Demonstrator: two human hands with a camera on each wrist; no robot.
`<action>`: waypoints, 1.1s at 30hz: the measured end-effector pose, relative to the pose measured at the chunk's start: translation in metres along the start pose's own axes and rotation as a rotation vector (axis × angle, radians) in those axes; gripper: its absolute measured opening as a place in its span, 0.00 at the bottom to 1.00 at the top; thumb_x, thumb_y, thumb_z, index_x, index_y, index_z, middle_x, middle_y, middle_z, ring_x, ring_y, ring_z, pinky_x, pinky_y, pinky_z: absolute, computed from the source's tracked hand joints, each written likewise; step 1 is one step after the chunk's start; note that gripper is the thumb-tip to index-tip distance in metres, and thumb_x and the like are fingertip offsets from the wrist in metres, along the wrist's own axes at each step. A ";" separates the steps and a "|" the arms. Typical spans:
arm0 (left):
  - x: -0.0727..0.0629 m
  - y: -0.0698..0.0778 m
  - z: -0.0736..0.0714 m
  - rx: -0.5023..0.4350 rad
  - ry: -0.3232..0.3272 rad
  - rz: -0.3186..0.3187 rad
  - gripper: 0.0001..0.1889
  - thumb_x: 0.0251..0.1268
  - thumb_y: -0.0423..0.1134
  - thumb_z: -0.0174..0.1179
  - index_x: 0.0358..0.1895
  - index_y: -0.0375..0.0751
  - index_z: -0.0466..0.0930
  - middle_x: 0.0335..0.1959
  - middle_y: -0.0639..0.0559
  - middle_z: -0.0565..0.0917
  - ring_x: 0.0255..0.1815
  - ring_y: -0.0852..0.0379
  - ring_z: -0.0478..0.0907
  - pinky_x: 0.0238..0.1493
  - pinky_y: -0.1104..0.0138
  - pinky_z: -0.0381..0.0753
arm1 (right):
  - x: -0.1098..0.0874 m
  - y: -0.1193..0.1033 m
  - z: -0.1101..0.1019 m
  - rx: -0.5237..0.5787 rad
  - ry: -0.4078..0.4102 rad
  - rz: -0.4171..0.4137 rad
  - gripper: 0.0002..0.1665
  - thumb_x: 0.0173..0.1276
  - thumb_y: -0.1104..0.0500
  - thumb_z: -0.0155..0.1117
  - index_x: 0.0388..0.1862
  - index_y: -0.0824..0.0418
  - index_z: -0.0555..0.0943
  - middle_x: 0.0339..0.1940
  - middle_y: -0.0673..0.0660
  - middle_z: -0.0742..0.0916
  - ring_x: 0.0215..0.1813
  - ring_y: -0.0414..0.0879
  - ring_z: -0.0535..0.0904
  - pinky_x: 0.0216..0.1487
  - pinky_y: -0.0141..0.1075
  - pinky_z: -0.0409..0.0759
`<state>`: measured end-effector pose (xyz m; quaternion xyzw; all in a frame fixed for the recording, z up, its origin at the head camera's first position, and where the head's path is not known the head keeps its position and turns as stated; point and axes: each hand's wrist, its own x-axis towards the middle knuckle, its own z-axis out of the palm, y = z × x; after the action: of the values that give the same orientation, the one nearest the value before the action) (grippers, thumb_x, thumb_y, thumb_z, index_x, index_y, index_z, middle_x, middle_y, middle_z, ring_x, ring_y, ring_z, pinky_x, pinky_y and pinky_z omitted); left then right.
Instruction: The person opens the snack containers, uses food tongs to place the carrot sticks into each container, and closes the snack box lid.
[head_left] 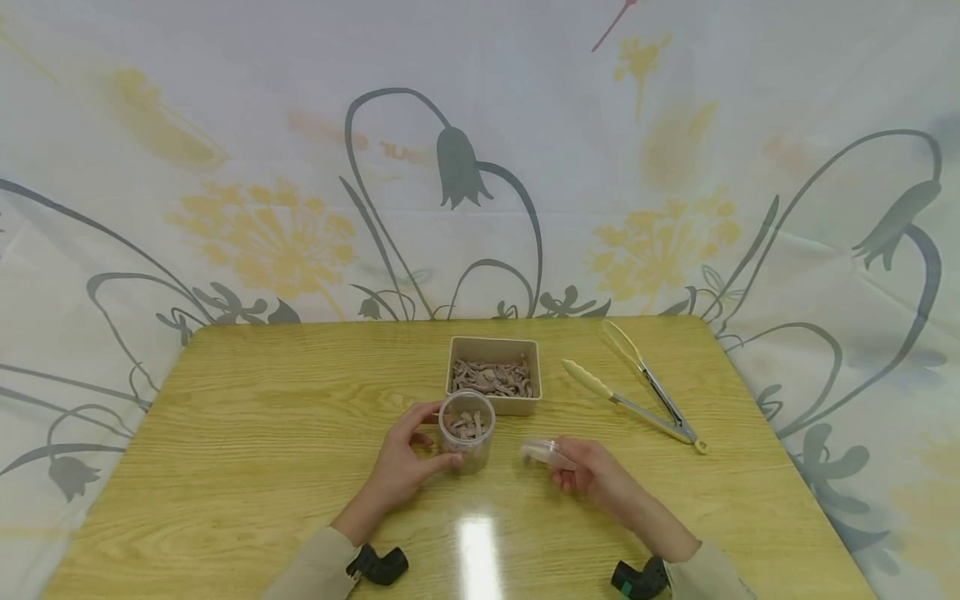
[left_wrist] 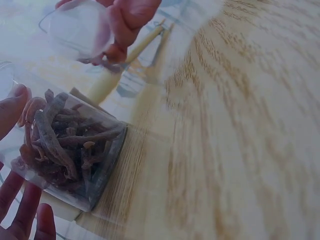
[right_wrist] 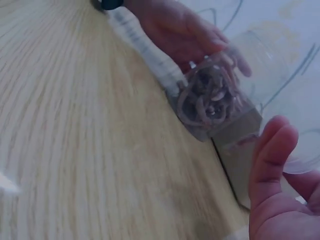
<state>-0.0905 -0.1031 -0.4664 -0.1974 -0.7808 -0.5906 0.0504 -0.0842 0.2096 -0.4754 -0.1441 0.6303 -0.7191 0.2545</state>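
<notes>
A clear plastic jar (head_left: 474, 457) stands upright and uncovered near the middle of the table. Brownish dried strips (left_wrist: 70, 140) fill its lower part. My left hand (head_left: 401, 462) grips the jar from its left side, thumb at the front and fingers behind. To the right of the jar, my right hand (head_left: 596, 475) pinches a clear round lid (head_left: 542, 452) by its edge, tilted and apart from the jar. Right behind the jar, a beige rectangular box (head_left: 513, 406) contains more of the same strips (head_left: 491, 379).
Tongs with pale yellow tips (head_left: 587, 379) and metal arms lie spread on the table at the back right. The wooden table (head_left: 262, 433) ends at the back against a patterned cloth (head_left: 300, 125) with flower prints. A black wrist device (head_left: 382, 567) sits at each sleeve.
</notes>
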 end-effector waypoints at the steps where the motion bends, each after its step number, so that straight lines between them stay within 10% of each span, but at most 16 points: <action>1: 0.000 0.000 0.000 -0.001 0.000 -0.001 0.37 0.45 0.29 0.78 0.64 0.31 0.74 0.53 0.35 0.80 0.54 0.41 0.77 0.44 0.46 0.81 | 0.000 0.000 -0.001 0.025 -0.007 -0.012 0.24 0.81 0.56 0.42 0.54 0.77 0.73 0.34 0.52 0.81 0.35 0.38 0.76 0.35 0.26 0.75; 6: 0.000 0.000 0.000 -0.003 -0.004 0.001 0.37 0.46 0.29 0.78 0.64 0.31 0.74 0.53 0.34 0.80 0.54 0.40 0.76 0.44 0.46 0.81 | 0.000 0.001 -0.003 0.030 0.046 -0.017 0.26 0.78 0.61 0.50 0.67 0.79 0.68 0.51 0.59 0.78 0.44 0.39 0.77 0.44 0.27 0.79; 13: 0.000 0.002 0.000 -0.004 0.000 -0.005 0.36 0.45 0.28 0.78 0.63 0.33 0.75 0.53 0.34 0.80 0.55 0.40 0.76 0.44 0.46 0.81 | 0.006 0.007 0.001 -0.250 0.126 -0.065 0.41 0.61 0.65 0.73 0.70 0.75 0.67 0.58 0.71 0.69 0.42 0.41 0.73 0.39 0.27 0.78; 21: 0.000 0.003 -0.001 -0.004 0.002 -0.008 0.37 0.45 0.28 0.78 0.63 0.35 0.75 0.54 0.34 0.80 0.55 0.40 0.76 0.44 0.46 0.81 | 0.004 0.012 0.001 -0.318 0.136 -0.058 0.23 0.67 0.64 0.67 0.58 0.70 0.76 0.58 0.66 0.72 0.50 0.47 0.71 0.47 0.31 0.77; 33: 0.000 0.000 0.000 -0.006 -0.005 0.001 0.36 0.46 0.28 0.78 0.63 0.31 0.74 0.54 0.34 0.80 0.55 0.39 0.76 0.44 0.47 0.81 | 0.004 0.011 0.003 -0.309 0.067 -0.089 0.38 0.69 0.64 0.64 0.74 0.72 0.62 0.59 0.71 0.67 0.56 0.54 0.70 0.48 0.31 0.80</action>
<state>-0.0902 -0.1035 -0.4660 -0.1993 -0.7792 -0.5923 0.0481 -0.0841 0.2036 -0.4860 -0.1853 0.7345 -0.6287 0.1760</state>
